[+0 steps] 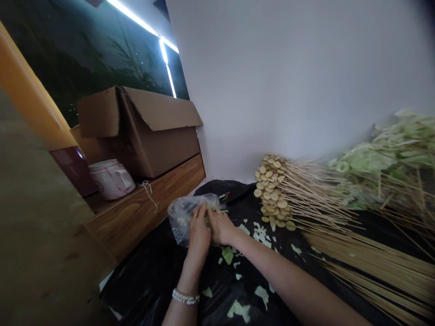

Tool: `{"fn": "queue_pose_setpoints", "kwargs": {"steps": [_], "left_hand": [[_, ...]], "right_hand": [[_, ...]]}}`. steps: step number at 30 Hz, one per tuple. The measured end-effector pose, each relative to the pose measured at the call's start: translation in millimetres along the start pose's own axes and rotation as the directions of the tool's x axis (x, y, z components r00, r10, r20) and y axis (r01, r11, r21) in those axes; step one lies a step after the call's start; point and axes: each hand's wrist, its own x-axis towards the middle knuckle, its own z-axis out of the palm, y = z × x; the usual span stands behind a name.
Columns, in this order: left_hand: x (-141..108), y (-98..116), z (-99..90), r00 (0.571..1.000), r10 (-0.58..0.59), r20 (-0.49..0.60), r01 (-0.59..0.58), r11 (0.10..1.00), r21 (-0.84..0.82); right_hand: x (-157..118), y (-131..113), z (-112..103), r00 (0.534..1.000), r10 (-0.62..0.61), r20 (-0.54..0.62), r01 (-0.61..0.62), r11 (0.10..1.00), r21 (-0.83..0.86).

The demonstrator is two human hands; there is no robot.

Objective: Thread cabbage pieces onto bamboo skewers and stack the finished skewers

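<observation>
My left hand [200, 231], with a beaded bracelet [185, 297] on its wrist, is at the near side of a clear plastic bag [179, 217]. Close against it, my right hand [222, 227] reaches in from the right. The fingers of both hands are bent over something pale at the bag, mostly hidden beneath them. Scraps of cabbage leaf [239, 310] lie scattered on the black plastic sheet [152, 276] around my forearms. A larger green leaf piece [227, 255] rests just below my right hand.
Skewered pale round slices [272, 192] are stacked against the wall on the right. Beyond them is a heap of skewered leaves [377, 156]; bare bamboo skewers [377, 267] lie in front. An open cardboard box [159, 147] and a white mug [112, 179] stand on a wooden ledge [149, 208] at left.
</observation>
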Motion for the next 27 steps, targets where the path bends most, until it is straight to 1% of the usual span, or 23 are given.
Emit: {"fn": "queue_pose_setpoints", "kwargs": {"steps": [2,5,8,11,14,18,20,22,24,25,26,27], "left_hand": [[-1,0,0.8,1.0,-0.003,0.021,0.002,1.0,0.012],[-2,-1,2.6,0.999,-0.009,0.038,0.008,1.0,0.022],[-2,-6,4.8,0.999,0.012,0.043,-0.014,0.999,0.046],[-1,-9,6.1,0.999,0.028,0.043,-0.031,0.996,0.082],[-1,-6,5.0,0.999,0.01,0.053,-0.017,0.991,0.132],[-3,11,-1.6,0.998,-0.009,0.068,-0.009,0.967,0.255],[-4,23,-5.6,0.999,-0.011,0.038,-0.002,0.948,0.32],[-5,35,-7.8,1.0,-0.001,-0.008,0.004,0.936,0.352],[-5,45,-6.9,0.999,0.043,-0.018,-0.035,0.948,0.317],[-6,49,-5.3,0.997,0.072,0.0,-0.069,0.96,0.271],[-6,52,-3.2,0.994,0.102,0.039,-0.108,0.973,0.204],[-7,54,-0.9,0.986,0.132,0.102,-0.144,0.982,0.121]], "right_hand": [[2,3,-2,1.0,-0.007,0.009,0.007,1.0,-0.016],[-3,6,-10,0.998,-0.051,0.031,0.052,0.998,-0.038],[-15,11,-20,0.995,-0.097,0.029,0.098,0.994,-0.04],[-31,20,-30,0.995,-0.101,-0.012,0.101,0.995,-0.014],[-54,35,-39,0.996,-0.054,-0.066,0.057,0.998,0.041],[-98,55,-46,0.993,0.047,-0.105,-0.035,0.993,0.11],[-122,63,-46,0.99,0.084,-0.117,-0.066,0.987,0.148],[-145,70,-44,0.978,0.127,-0.164,-0.094,0.976,0.194],[-164,75,-42,0.951,0.193,-0.24,-0.14,0.966,0.219],[-172,76,-40,0.933,0.226,-0.28,-0.167,0.961,0.22],[-179,78,-39,0.914,0.254,-0.318,-0.191,0.958,0.216],[-184,78,-38,0.897,0.27,-0.35,-0.207,0.956,0.207]]}}
